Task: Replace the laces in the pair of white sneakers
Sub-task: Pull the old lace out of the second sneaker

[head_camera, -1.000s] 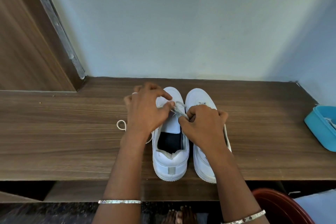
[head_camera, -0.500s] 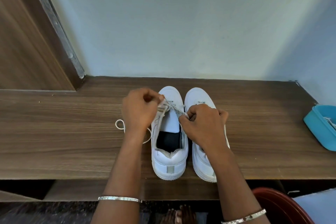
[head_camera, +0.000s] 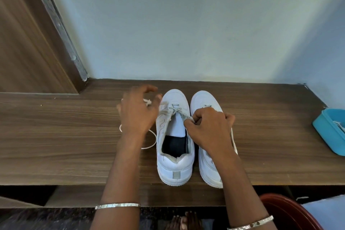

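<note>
White sneakers (head_camera: 175, 162); wood-grain brown shelf (head_camera: 65, 136); blue tub (head_camera: 328, 132).

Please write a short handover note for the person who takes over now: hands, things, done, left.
Left hand: blurred beside a loose white lace end; grip unclear.
Right hand: pinches the white lace at the left-hand white sneaker.
Both sneakers stand side by side on the brown wooden shelf; the right-hand white sneaker is partly hidden.
Done: lace crosses only the front eyelets.
Left: the remaining eyelets; check the other sneaker.
</note>
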